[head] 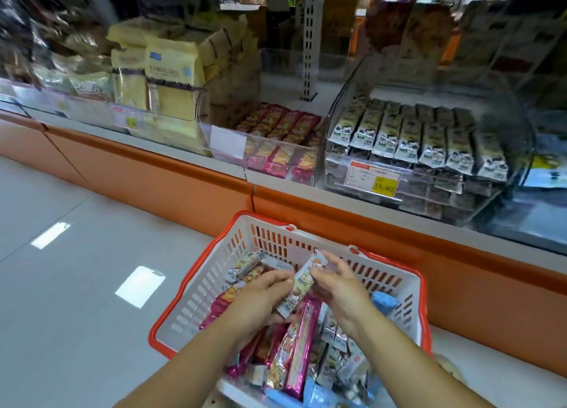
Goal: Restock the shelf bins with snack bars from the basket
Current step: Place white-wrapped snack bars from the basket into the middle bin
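Left hand (260, 294) grip curled round a pale bar (302, 285), held tilted above the basket (214, 272), right hand (340, 288) grip loose with thumb touching the bar's top, more bars (299, 346) heaped below, shelf bins (228, 142) of bars beyond

A white slotted plastic basket with an orange rim (196, 288) stands near, full of mixed wrapped bars. Over it the left hand (260, 294) grips a pale cartoon-printed snack bar (302, 282) - the right hand (340, 288) meets its far end, grip blurred. Far on the shelf, a clear bin of red-pink bars (276, 131) stands left of a clear bin of grey-white bars (414, 137).
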Tool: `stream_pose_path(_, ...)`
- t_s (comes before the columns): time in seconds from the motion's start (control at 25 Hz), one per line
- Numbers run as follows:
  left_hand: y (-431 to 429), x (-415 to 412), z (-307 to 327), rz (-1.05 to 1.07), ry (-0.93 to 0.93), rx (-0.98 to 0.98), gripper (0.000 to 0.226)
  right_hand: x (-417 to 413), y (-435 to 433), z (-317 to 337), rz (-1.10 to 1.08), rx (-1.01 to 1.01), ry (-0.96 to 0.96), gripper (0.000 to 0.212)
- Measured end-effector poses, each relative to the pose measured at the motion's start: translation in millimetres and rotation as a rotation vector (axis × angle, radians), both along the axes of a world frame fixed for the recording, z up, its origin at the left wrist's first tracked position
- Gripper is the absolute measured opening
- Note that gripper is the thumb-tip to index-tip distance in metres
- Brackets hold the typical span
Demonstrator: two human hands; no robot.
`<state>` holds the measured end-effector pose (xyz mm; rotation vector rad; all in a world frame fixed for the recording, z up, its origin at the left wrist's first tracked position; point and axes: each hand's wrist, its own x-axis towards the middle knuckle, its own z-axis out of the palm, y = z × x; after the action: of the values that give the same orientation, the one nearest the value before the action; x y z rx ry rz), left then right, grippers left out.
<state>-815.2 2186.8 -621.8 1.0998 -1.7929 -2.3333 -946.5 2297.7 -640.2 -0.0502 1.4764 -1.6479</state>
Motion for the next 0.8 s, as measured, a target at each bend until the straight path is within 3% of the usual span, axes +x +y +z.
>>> stream_pose_path(0.12, 6, -2, 30, -0.16, -0.015, -0.195, 0.027, -7, 16, 24, -0.009, -0.056, 0.027, 0.048)
stream_pose_path(0.36, 30, -26, 87, -0.17, 0.157, -0.384, 0.03, -12, 44, 77, 0.027, -0.049, 0.195, 0.039)
stream_pose_path(0.44, 27, -43, 112, -0.216, 0.258, -0.584, 0.032, -27, 47, 111, 0.022, -0.034, 0.373, 0.035)
stream_pose_path(0.6, 0, -84, 161, -0.085, 0.314, -1.242, 0.043, -88, 44, 190, -0.108, -0.012, 0.73, 0.034)
stream_pose_path(0.68, -13, -106, 165, -0.07, 0.287, -1.406, 0.06, -125, 33, 217, -0.197, 0.077, 0.867, 0.032)
stream_pose_path(0.8, -28, -134, 152, -0.07, 0.194, -1.494, 0.079, -182, 3, 233, -0.331, 0.196, 0.946, 0.046)
